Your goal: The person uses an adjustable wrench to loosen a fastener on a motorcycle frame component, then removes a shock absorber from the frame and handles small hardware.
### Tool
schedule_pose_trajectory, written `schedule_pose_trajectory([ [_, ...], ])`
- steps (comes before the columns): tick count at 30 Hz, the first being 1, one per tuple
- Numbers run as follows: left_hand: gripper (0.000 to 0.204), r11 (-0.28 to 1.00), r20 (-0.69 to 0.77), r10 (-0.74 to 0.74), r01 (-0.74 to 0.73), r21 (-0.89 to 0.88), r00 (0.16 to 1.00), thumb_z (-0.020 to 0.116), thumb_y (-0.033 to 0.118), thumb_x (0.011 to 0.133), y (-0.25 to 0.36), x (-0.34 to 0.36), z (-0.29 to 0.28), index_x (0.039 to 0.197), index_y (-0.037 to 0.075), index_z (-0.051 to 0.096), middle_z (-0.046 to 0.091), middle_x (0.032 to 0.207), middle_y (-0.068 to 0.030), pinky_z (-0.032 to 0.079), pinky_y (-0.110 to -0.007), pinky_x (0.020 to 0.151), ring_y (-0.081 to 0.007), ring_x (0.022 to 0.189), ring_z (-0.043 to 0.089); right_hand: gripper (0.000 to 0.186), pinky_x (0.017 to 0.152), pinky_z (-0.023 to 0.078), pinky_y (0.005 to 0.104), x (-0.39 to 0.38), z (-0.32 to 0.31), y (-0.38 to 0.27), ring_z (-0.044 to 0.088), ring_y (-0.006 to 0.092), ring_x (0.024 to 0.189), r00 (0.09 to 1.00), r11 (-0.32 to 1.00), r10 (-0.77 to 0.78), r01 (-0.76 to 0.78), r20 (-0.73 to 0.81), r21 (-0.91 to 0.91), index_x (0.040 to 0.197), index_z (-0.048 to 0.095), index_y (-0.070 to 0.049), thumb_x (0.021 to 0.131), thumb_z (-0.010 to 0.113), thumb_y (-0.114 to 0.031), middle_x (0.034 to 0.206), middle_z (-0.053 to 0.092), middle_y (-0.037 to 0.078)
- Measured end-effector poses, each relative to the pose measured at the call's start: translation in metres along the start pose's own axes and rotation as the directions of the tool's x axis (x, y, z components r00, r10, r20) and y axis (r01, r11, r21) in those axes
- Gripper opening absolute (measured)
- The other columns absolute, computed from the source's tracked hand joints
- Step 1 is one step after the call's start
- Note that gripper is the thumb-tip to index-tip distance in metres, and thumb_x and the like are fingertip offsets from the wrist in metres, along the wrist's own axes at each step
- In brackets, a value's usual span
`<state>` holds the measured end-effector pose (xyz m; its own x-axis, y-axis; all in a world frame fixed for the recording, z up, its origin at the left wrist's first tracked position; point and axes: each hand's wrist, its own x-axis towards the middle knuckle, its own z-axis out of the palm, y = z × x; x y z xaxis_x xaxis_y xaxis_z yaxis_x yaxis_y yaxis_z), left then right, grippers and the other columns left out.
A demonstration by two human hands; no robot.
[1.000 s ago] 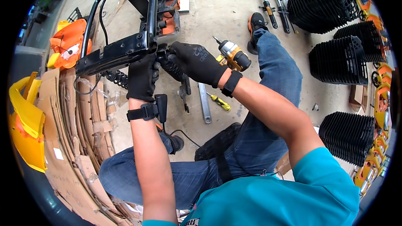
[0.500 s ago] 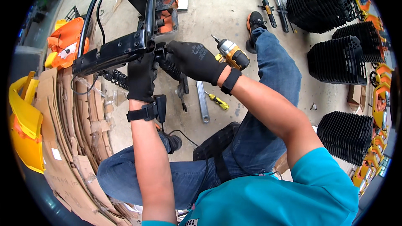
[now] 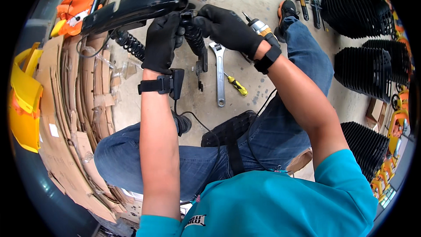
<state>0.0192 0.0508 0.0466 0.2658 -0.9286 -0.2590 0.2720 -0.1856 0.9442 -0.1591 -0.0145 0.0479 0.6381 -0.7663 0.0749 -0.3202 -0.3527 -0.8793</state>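
A black frame (image 3: 131,11) of metal tube and plate juts in from the top. Under its right end hangs a black coil-spring shock absorber (image 3: 194,38), whose upper mount sits between my hands. My left hand (image 3: 161,41), in a black glove, has its fingers curled in against the left side of that mount. On the opposite side, my gloved right hand (image 3: 230,28) pinches with thumb and fingers close to the mount. Anything small in either grip is hidden by the gloves. Further left, a second shock absorber (image 3: 130,45) slants below the frame.
On the floor lie an adjustable wrench (image 3: 220,77), a yellow-handled screwdriver (image 3: 237,85) and a yellow power driver (image 3: 263,30) beside my right wrist. Cardboard sheets (image 3: 57,118) stack on the left, with yellow and orange panels. Black baskets (image 3: 357,6) stand right.
The view has shifted, so the frame and hands sit higher and further right in it, and the wrench's jaw now shows. Both hands stay at the shock absorber's upper mount.
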Motion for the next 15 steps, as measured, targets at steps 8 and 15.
schedule_pose_trajectory([
  [8,0.018,0.998,0.018,0.065,-0.066,0.017,0.998,0.062,0.021,0.094,-0.007,-0.009,-0.019,0.102,0.006,0.066,0.062,0.077,0.0010,0.044,-0.021,0.057,-0.0068,0.062,0.054,0.031,0.067,0.050,0.0300,-0.008,-0.005,0.010,0.062,0.0131,0.071,0.979,0.965,0.192,-0.202,0.074,0.167,0.106,0.060,-0.003,0.098,0.056,-0.033,0.079,0.066,0.007],
  [15,0.019,0.986,-0.121,-0.148,0.156,0.063,0.982,0.061,0.023,0.092,-0.048,-0.012,-0.054,0.096,0.005,0.066,0.061,0.073,-0.0005,0.047,-0.024,0.053,-0.0087,0.057,0.055,0.023,0.067,0.049,0.0335,-0.027,0.008,0.026,0.061,0.0184,0.068,0.937,0.956,0.287,-0.292,0.200,-0.004,0.097,0.058,-0.002,0.097,0.055,-0.025,0.076,0.064,0.010],
])
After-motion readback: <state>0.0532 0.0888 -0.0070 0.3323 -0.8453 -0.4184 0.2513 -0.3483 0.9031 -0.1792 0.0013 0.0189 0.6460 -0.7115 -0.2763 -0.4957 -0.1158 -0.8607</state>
